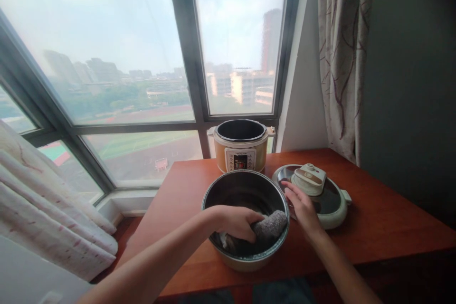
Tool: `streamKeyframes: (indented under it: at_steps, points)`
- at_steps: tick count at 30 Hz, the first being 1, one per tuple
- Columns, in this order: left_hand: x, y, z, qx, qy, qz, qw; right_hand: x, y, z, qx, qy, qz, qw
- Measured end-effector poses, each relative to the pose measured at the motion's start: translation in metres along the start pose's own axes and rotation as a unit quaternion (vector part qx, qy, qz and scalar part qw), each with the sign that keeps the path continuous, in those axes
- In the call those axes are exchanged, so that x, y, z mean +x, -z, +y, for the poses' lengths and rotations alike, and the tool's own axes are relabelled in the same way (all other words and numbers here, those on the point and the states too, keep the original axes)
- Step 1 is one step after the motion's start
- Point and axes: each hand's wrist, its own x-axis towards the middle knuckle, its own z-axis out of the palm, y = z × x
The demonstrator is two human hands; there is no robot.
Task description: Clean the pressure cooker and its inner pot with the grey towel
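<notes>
Inner pot (245, 190) = ref point, sits on the wood surface (374, 228) near the front edge, right in front of me. Dark inside, pale outside wall. Grey cloth (272, 224) is inside it, bunched up against the near-right wall, top end poking just about to rim level.

My left hand (237, 222) is down inside the pot, fingers curled around the cloth's left end, gripping it and pressing it to the pot wall. Forearm crosses over the near-left rim.

My right hand (302, 209) is outside the pot, just right of it, fingers mostly flat and slightly spread, palm down. Fingertips rest at the pot's right rim / on the left edge of the lid; can't tell which it's actually touching. Not pinching anything.

Lid (329, 204) lies right of the pot, nearly touching it, handle side up, cream knob/handle (309, 178) on top, dark glossy top w/ pale rim.

Cooker base (242, 149) stands directly behind the pot, close, open and empty-looking, ctrl panel facing me, back against the window (124, 57).

Curtain (342, 57) hangs behind-right of the pot at the wall corner; 2nd curtain (42, 199) bunched far left of the pot, off the surface.
</notes>
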Motion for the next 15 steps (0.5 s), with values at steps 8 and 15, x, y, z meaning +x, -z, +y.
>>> streamKeyframes:
  at_steps: [8, 15]
  points:
    - [0.019, -0.026, 0.004, -0.112, 0.039, 0.118, 0.986, -0.065, -0.001, 0.008, -0.058, 0.047, 0.036, 0.997]
    - [0.051, -0.034, 0.004, -0.378, 0.027, 0.18, 0.908, -0.071, -0.012, -0.005, -0.045, 0.039, 0.018, 0.998]
